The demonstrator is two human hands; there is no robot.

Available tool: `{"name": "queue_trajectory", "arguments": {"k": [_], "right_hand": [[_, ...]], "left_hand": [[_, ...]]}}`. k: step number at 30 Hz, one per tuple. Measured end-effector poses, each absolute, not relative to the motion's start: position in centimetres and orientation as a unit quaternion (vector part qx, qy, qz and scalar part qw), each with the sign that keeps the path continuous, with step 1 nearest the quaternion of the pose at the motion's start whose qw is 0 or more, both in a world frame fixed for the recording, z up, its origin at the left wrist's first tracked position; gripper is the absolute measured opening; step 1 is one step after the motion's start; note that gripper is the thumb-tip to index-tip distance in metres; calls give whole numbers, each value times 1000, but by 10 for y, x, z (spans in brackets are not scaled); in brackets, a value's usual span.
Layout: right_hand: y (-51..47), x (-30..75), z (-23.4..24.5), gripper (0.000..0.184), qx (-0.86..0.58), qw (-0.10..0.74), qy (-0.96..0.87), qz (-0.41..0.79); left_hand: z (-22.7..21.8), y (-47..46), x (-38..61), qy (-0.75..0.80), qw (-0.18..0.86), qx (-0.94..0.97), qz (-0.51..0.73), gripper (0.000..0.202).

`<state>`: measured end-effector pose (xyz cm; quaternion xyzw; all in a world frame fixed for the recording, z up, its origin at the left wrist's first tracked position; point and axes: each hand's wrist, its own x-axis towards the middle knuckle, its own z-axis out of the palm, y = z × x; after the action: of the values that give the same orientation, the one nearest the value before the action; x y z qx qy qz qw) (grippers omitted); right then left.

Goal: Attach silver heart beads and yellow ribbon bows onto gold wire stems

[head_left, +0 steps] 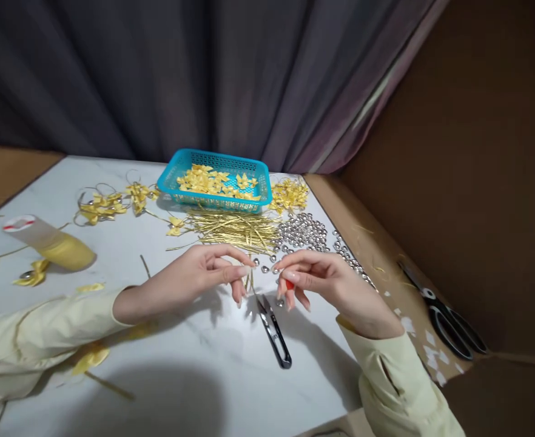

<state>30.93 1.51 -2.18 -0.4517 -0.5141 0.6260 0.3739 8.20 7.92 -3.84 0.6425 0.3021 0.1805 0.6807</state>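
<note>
Over the white table my left hand (208,271) is closed in a pinch, with a thin gold cord (251,283) hanging at its fingertips. Just across from it, my right hand (323,280) pinches thumb against index finger; what lies at those tips is too small to name. A small red thing (289,284) shows between the right fingers. Below both hands lie black thread snips (274,337), blades pointing away from me. Loose silver beads (302,232) spread behind the right hand, and a pile of gold cords (231,229) lies beyond the left.
At the back stands a blue basket (167,184) of yellow ribbon flowers (204,179). More flowers (290,195) sit beside it. A yellow ribbon roll (70,252) is at left. Black-handled scissors (452,325) and paper scraps (431,355) lie along the right side.
</note>
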Motion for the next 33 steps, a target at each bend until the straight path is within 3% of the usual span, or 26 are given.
{"name": "queue_trajectory", "arguments": {"k": [21, 24, 29, 33], "right_hand": [[38, 274, -45, 16, -426, 326, -492, 686], [39, 273, -46, 26, -426, 332, -497, 679], [36, 265, -47, 23, -472, 354, -504, 630], [31, 258, -50, 20, -538, 369, -563, 507]], "left_hand": [[-45, 88, 76, 333, 639, 661, 210, 18], [-46, 88, 77, 325, 624, 677, 217, 22], [-49, 86, 78, 342, 552, 728, 220, 23], [-50, 85, 76, 357, 529, 743, 203, 25]]}}
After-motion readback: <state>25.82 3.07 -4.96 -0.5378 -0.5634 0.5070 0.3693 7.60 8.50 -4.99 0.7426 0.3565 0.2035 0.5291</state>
